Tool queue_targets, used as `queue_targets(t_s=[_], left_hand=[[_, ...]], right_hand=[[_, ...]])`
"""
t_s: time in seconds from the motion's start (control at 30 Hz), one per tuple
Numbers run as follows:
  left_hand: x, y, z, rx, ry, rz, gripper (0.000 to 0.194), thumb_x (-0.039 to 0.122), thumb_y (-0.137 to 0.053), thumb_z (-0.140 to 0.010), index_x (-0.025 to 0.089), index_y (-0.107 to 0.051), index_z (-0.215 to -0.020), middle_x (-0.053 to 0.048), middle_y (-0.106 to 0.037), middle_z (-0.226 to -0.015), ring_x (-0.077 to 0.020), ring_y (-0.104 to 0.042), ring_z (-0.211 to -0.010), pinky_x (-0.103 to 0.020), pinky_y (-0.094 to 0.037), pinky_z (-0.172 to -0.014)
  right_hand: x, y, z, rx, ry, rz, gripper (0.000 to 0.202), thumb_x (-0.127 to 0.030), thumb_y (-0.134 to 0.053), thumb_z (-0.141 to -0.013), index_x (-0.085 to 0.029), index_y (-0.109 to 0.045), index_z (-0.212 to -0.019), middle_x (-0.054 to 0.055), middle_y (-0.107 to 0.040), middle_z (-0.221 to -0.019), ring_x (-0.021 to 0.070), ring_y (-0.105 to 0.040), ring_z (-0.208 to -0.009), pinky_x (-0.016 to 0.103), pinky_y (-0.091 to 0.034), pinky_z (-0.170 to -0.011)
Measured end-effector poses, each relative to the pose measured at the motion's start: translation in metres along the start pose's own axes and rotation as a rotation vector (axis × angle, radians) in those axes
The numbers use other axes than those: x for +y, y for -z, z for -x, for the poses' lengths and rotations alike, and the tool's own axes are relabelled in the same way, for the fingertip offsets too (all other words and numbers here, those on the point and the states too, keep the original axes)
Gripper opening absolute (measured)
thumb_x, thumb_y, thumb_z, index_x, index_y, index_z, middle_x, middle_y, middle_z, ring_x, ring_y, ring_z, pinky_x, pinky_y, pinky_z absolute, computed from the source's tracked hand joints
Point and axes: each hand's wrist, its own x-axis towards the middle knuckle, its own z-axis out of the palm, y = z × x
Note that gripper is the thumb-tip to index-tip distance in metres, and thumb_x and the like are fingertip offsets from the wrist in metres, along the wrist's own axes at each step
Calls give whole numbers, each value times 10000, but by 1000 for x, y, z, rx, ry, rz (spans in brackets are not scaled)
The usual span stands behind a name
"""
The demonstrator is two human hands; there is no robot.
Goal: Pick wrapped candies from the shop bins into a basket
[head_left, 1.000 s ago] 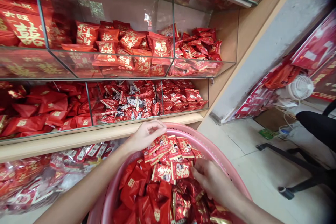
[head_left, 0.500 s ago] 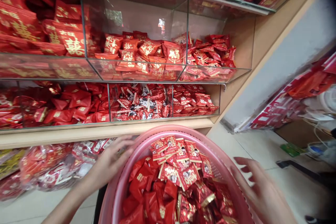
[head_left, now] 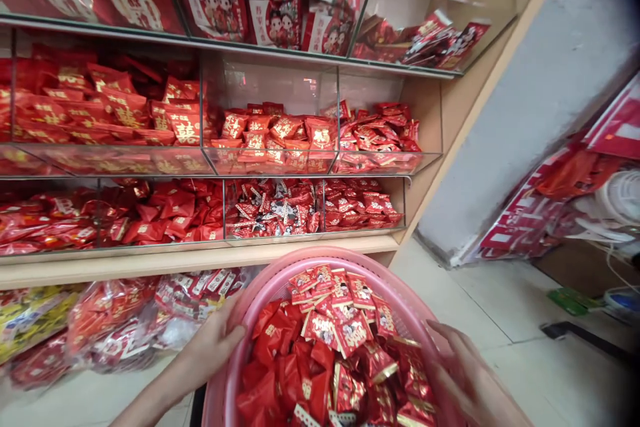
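Observation:
A pink plastic basket [head_left: 320, 255] stands at the bottom centre, filled with red wrapped packets [head_left: 330, 327], some with gold lettering, some plain shiny red. My left hand [head_left: 215, 347] is on its left rim, thumb over the edge and the other fingers hidden outside it. On the right side, my right hand [head_left: 463, 370] lies against the rim, its fingers bent round the edge and slightly blurred. Both hands hold the basket between them.
Wooden shelves [head_left: 200, 263] with clear-walled bins of red packets rise in front. Plastic bags of packets [head_left: 110, 320] lie under the bottom shelf. At the right are a grey wall [head_left: 510, 107], a white fan [head_left: 620, 193] and a dark metal leg [head_left: 585, 340] on the tiled floor.
Both hands have closed in on the basket's rim from either side; before, their fingers were spread beside it. The view has shifted, showing more of the upper shelf.

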Motion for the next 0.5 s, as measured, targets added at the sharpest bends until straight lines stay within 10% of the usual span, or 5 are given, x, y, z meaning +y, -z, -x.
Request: queue_targets(t_s=[0.5], left_hand=[[7, -3, 8, -140, -42, -79, 822, 209, -547, -609, 94, -292, -1382, -137, -501, -1329, -283, -341, -1327, -401, -258, -1109]], right_hand=[[-5, -4, 7, -99, -206, -77, 816, -341, -440, -705, -138, -129, -1432, 59, -688, -956, 263, -649, -888, 338, -460, -781]])
